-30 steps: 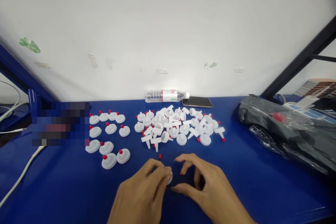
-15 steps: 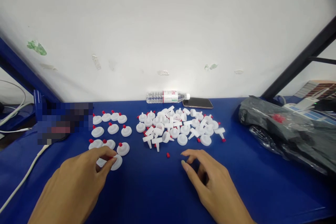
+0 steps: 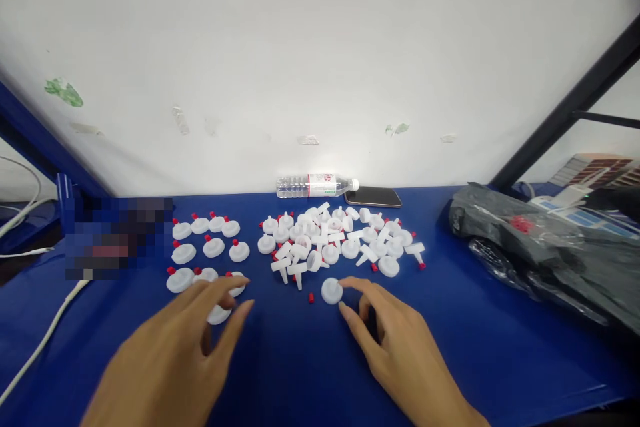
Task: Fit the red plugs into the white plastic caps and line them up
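My right hand (image 3: 395, 337) has its thumb and index finger at the right edge of a white plastic spout cap (image 3: 331, 291), gripping it in front of the pile. That cap shows no red tip. Just to its left, a small loose red tip cap (image 3: 311, 298) lies on the blue table (image 3: 290, 367). My left hand (image 3: 190, 333) is open, thumb and fingers apart with nothing between them. Beneath and behind its fingers are white spout caps with red tips (image 3: 213, 247), set out in rough rows. The hand partly covers the nearest of these.
A loose pile of white spout caps (image 3: 330, 253) and red tips fills the middle. Behind it lie a clear water bottle (image 3: 295, 187) and a phone (image 3: 374, 197). A dark plastic-wrapped bundle (image 3: 540, 253) sits on the right, and a white cable (image 3: 40, 340) runs at the left.
My left hand has let go of a red-tipped spout cap and moved right, its fingers opening. My right hand has taken a white spout cap from the pile's front edge and drawn it nearer.
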Demonstrator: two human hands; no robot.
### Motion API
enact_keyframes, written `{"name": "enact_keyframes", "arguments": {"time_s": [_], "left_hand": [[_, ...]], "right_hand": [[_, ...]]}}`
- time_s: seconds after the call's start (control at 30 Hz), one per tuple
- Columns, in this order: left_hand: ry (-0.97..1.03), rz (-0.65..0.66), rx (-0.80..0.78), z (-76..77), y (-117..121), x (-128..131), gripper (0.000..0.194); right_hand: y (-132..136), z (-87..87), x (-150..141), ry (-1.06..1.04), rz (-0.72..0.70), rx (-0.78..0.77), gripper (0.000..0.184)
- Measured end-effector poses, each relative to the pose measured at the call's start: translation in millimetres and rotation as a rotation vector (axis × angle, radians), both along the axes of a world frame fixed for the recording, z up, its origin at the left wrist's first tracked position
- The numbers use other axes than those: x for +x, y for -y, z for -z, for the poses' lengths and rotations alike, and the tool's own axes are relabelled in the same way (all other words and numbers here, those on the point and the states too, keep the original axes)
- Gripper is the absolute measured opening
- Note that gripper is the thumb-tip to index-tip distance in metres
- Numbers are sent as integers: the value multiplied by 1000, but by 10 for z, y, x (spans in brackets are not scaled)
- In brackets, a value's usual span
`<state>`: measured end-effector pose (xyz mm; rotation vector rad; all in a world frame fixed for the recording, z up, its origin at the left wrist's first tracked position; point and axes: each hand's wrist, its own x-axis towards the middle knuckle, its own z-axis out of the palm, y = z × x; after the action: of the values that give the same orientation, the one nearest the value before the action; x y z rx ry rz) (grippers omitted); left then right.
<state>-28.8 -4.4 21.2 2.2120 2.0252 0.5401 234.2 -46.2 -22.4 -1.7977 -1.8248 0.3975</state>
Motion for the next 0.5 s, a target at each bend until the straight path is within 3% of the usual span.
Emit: {"name": "enact_keyframes", "arguments": {"time_s": [0.1, 0.23, 0.37, 0.5], "left_hand": [[49, 187, -127, 73, 30, 260, 38], [0, 331, -257, 237, 11, 526, 45], [-80, 362, -314, 310, -9, 621, 47], [-31, 350, -313, 311, -25, 633, 37]], "right_hand": [[20, 4, 6, -20, -27, 2, 39], [16, 4, -16, 115, -130, 42, 37], [29, 3, -25, 140, -192, 37, 28], [61, 14, -19, 102, -233, 5, 24]]}}
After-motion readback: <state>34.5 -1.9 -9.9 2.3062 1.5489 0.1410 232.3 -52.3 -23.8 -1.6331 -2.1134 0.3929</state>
